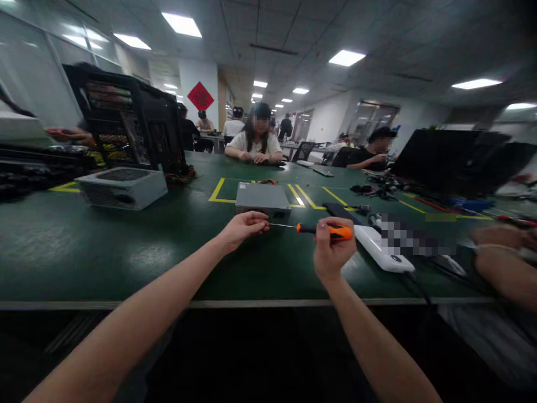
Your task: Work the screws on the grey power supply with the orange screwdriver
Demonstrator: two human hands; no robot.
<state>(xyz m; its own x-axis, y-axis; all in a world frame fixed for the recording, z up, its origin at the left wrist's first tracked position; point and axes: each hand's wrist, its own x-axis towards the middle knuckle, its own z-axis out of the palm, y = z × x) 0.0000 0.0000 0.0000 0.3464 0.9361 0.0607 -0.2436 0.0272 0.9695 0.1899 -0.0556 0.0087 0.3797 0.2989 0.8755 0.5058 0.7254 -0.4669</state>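
My right hand (334,249) is closed around an orange and black screwdriver (340,232), held level above the table with its thin shaft pointing left. The shaft's tip reaches the fingertips of my left hand (247,228), which are pinched together. Whatever sits between those fingertips is too small to make out. Just behind my left hand, a grey metal computer power supply (263,196) lies flat on the green table (201,268), its socket side towards me. The left fingers overlap its front lower edge, and I cannot tell whether they touch it.
A second power supply (123,187) and an open black computer case (138,120) stand at the left. To the right lie a white power bank (384,249), cables (373,187) and black monitors (444,162). One person (255,137) sits opposite; another person's arm (503,263) rests at the right.
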